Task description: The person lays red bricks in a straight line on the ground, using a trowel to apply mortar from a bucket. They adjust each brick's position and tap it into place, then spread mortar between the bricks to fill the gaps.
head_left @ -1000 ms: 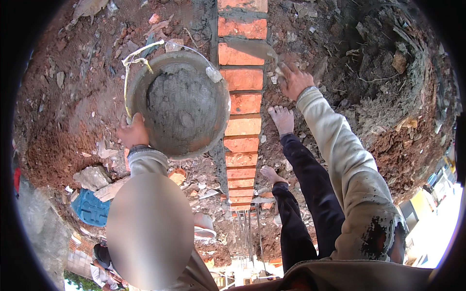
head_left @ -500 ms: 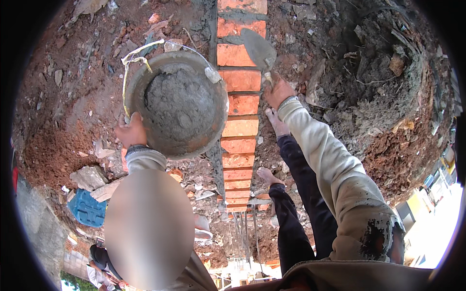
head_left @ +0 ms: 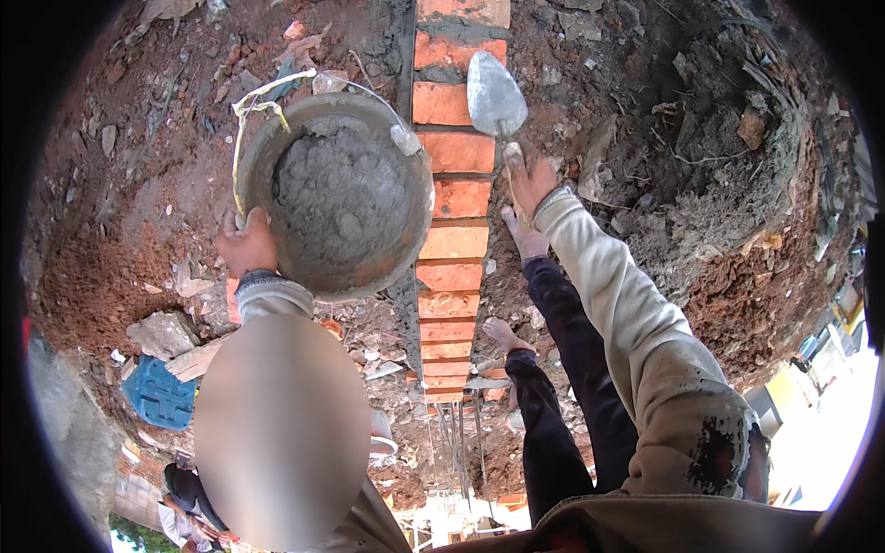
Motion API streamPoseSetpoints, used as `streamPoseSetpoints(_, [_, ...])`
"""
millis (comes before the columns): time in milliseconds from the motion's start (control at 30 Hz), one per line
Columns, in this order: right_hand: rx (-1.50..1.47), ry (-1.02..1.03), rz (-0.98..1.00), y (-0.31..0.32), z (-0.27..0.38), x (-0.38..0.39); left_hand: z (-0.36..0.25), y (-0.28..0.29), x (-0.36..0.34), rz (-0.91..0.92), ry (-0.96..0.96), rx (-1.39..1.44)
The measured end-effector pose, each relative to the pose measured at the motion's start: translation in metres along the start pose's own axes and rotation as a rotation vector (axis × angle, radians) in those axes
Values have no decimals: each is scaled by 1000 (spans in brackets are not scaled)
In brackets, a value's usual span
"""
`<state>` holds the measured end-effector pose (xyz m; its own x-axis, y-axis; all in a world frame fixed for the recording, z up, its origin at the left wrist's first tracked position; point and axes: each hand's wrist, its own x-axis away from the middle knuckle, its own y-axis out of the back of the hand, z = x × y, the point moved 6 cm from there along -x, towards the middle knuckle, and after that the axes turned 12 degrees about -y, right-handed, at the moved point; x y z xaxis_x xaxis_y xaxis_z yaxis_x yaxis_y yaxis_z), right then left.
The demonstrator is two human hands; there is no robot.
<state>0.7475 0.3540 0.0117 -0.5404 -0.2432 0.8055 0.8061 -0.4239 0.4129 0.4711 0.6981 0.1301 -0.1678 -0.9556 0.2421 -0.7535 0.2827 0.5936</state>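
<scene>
My left hand [head_left: 247,243] grips the left rim of a round bucket [head_left: 263,170], its fingers closed around the edge. Wet grey mortar [head_left: 343,189] fills much of the bucket. A wire handle [head_left: 241,138] wrapped in pale strips lies over toward the far rim. To the right, my right hand [head_left: 529,180] is closed around the handle of a trowel [head_left: 496,95]. The trowel's pale blade points away from me, over the right edge of a narrow row of orange bricks [head_left: 457,152]. The bucket stands against the row's left side.
A mound of dark soil and roots [head_left: 701,138] lies at the right. Bare feet [head_left: 525,235] stand right of the bricks. At the left are a blue plastic piece [head_left: 160,394] and broken slabs [head_left: 164,335]. Thin rods [head_left: 452,429] show past the row's near end. Another person [head_left: 189,511] is at lower left.
The trowel has turned in my right hand: its blade now points more straight ahead and looks brighter. My left hand stays on the bucket rim.
</scene>
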Motion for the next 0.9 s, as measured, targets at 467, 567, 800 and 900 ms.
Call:
streamPoseSetpoints(467, [542, 187, 42, 2, 40, 10, 3, 2, 1, -29, 2, -45])
streamPoseSetpoints(567, [471, 307, -2, 11, 70, 2, 5, 0, -5, 37, 15, -23])
streamPoseSetpoints(800, [702, 312, 112, 18, 65, -2, 3, -4, -4, -1, -21, -43])
streamPoseSetpoints(900, [743, 306, 130, 15, 82, -1, 9, 4, -9, 45, -59, -29])
